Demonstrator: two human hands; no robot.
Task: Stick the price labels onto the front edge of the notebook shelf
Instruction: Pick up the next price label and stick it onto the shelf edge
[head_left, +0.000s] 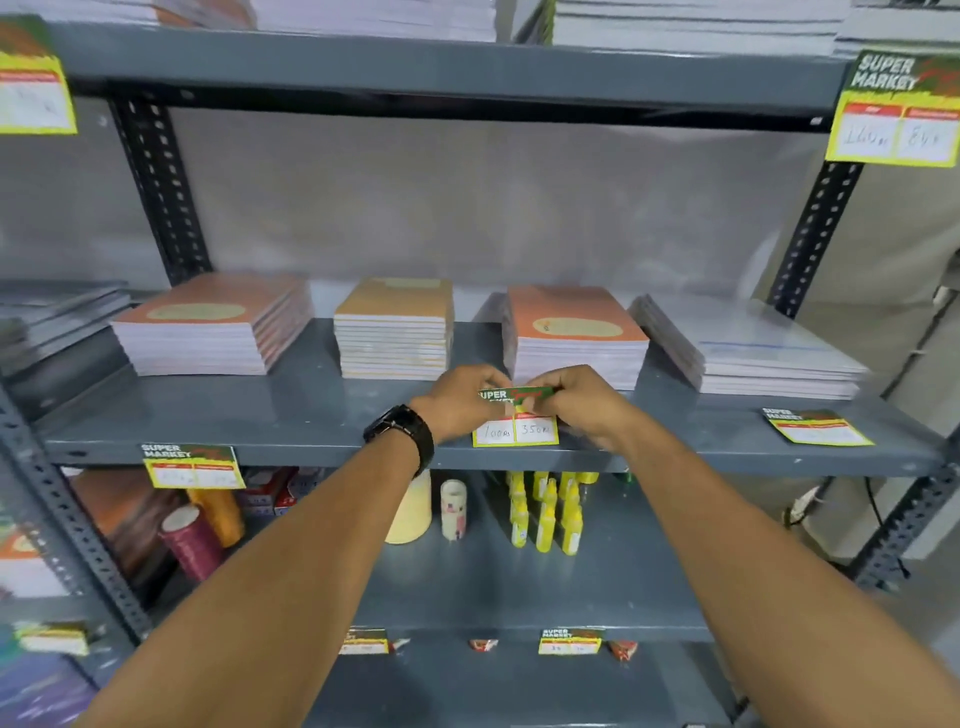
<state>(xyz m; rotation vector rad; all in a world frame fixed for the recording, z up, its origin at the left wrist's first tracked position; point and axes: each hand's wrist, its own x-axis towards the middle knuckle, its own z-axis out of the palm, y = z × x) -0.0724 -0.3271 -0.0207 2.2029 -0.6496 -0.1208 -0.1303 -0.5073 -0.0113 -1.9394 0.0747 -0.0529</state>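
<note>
I see my left hand and right hand both pinched on the yellow-and-green paper price label at the grey metal shelf's front edge; I judge pressing it flat comes next.

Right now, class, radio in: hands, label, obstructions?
Left hand and right hand both pinching price label at shelf edge. One loose label waiting. Nothing blocking.

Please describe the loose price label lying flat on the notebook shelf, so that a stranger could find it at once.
Find the grey notebook shelf and follow it to its right end. The loose label lies flat there, before the pale notebook stack. Unlike the other labels, it is neither stuck on an edge nor held.
</note>
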